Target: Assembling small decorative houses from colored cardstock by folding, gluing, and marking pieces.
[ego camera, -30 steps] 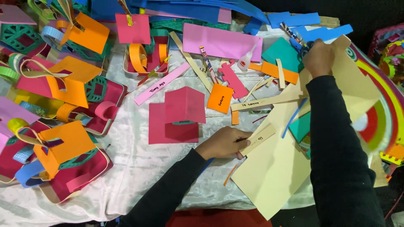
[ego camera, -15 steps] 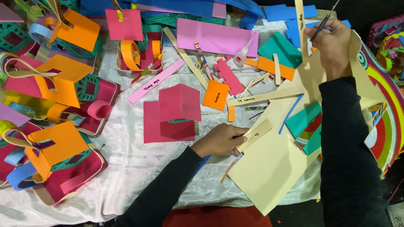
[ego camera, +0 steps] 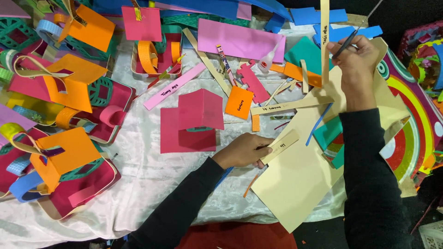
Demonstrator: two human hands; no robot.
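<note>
Cream paper strip [ego camera: 279,146] pinched between left fingers [ego camera: 258,152]

A short cream paper strip [ego camera: 282,145] lies tilted on the large cream sheet [ego camera: 295,184], pinched at its lower end. A long cream strip [ego camera: 325,37] stands upright, held with a dark thin pen [ego camera: 345,44] slanting up to the right.

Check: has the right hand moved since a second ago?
Yes. The right hand, holding a pen and cream strip, has risen up and away from the cream sheet.
</note>
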